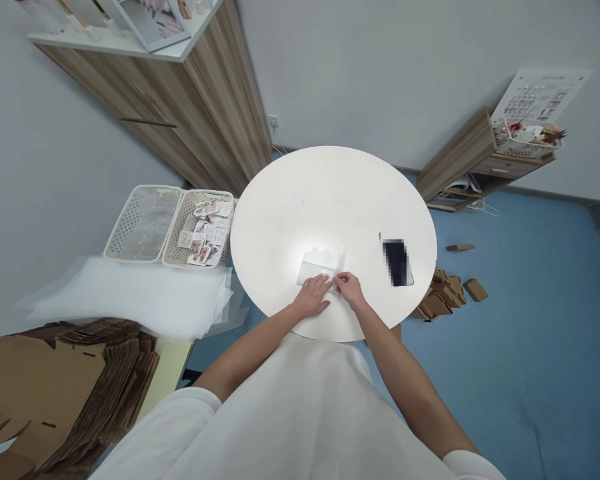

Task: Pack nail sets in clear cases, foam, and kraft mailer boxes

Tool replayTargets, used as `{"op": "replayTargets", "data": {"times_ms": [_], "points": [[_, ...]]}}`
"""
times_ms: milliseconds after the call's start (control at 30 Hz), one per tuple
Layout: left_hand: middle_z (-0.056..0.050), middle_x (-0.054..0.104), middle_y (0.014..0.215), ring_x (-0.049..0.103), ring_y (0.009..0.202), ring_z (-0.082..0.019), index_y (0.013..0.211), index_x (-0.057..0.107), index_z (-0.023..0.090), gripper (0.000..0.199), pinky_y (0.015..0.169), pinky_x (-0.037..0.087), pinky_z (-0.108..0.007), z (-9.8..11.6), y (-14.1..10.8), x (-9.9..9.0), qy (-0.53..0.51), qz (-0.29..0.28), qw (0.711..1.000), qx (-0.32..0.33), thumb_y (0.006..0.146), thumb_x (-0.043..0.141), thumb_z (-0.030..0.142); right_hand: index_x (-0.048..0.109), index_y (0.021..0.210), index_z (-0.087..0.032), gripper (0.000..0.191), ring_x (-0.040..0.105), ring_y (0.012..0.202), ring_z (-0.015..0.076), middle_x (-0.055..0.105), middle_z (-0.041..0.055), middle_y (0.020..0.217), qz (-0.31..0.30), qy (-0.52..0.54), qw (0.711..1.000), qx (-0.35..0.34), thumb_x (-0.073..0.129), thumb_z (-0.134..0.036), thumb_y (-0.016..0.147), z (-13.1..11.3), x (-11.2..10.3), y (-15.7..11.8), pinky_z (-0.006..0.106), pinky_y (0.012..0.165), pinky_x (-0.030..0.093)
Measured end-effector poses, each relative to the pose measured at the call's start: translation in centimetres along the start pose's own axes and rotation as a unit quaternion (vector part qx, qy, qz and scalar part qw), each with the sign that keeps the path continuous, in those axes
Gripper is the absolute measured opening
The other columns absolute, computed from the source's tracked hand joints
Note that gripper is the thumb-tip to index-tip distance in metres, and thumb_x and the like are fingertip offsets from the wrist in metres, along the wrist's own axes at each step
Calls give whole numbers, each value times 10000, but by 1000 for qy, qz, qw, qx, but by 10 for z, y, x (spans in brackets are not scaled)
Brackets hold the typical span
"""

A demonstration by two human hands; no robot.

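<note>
A small white, partly see-through packet (310, 269) lies flat near the front of the round white table (350, 193). It looks like thin paper or plastic film, with a crumpled upper edge; which of the two I cannot tell. My left hand (311, 297) rests palm down with fingers stretched over the packet's lower edge. At the packet's right end, my right hand (349, 288) pinches its edge between thumb and fingers. Both hands are close together, and the fingers partly cover the packet.
Right of the hands lies a dark, blurred-out rectangular object (397, 263). White baskets (144, 223) stand on the left, one with printed cards (205, 230). Below them are translucent sheets (130, 293) and flat cardboard boxes (45, 393). Small folded boxes (443, 297) lie on the floor at right.
</note>
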State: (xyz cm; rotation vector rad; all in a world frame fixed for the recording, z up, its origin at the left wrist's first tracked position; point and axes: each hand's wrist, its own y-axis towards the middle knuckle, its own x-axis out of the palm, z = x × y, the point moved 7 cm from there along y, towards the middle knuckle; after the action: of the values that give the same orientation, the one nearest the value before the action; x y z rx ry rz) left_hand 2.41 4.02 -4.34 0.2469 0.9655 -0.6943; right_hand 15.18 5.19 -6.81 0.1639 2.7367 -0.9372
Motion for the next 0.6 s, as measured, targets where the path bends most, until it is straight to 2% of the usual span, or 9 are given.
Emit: {"op": "replayTargets", "data": {"times_ms": [133, 267, 333, 467, 533, 600], "points": [[-123, 288, 1389, 277, 1268, -252, 1343, 227, 210, 639, 1011, 204, -416, 2, -2, -4, -1, 15, 1000, 13, 774, 482, 351, 557, 854, -175, 200, 593, 647, 122, 614, 33, 816, -39, 6, 999, 17, 460, -244, 693, -1, 7, 0, 255, 632, 476], [-99, 320, 1375, 296, 1252, -261, 1280, 349, 248, 539, 1018, 168, -439, 0, -3, -2, 48, -16, 999, 3, 765, 499, 300, 568, 907, -173, 260, 586, 679, 135, 610, 28, 786, -56, -20, 998, 3, 445, -210, 681, 2, 3, 5, 272, 659, 469], [-95, 349, 1357, 302, 1244, -273, 1241, 403, 254, 499, 1014, 170, -448, -2, -3, -2, 56, -19, 998, -9, 754, 513, 276, 575, 902, -187, 259, 572, 726, 148, 595, 23, 804, -27, -68, 997, -27, 461, -240, 675, 3, -1, 5, 287, 691, 457], [-71, 359, 1352, 292, 1249, -274, 1217, 426, 282, 482, 1019, 168, -449, -3, -3, -1, 47, -21, 999, -18, 745, 525, 269, 521, 982, -198, 360, 542, 791, 176, 553, 34, 884, 88, -149, 983, -54, 508, -353, 658, 7, -9, 0, 309, 711, 434], [-72, 340, 1363, 264, 1264, -272, 1214, 426, 282, 477, 1030, 144, -452, -4, -5, -2, 40, -15, 999, -30, 748, 524, 287, 477, 1025, -200, 417, 541, 783, 180, 543, 37, 895, 105, -157, 981, -46, 518, -379, 650, 11, -7, -2, 302, 682, 426], [-88, 289, 1389, 221, 1283, -285, 1229, 403, 270, 502, 1032, 127, -468, -12, -9, -5, 20, 18, 996, -87, 747, 529, 328, 455, 1032, -209, 423, 542, 773, 179, 543, 34, 891, 103, -157, 981, -42, 521, -376, 648, 13, -3, -3, 292, 661, 416]]}}
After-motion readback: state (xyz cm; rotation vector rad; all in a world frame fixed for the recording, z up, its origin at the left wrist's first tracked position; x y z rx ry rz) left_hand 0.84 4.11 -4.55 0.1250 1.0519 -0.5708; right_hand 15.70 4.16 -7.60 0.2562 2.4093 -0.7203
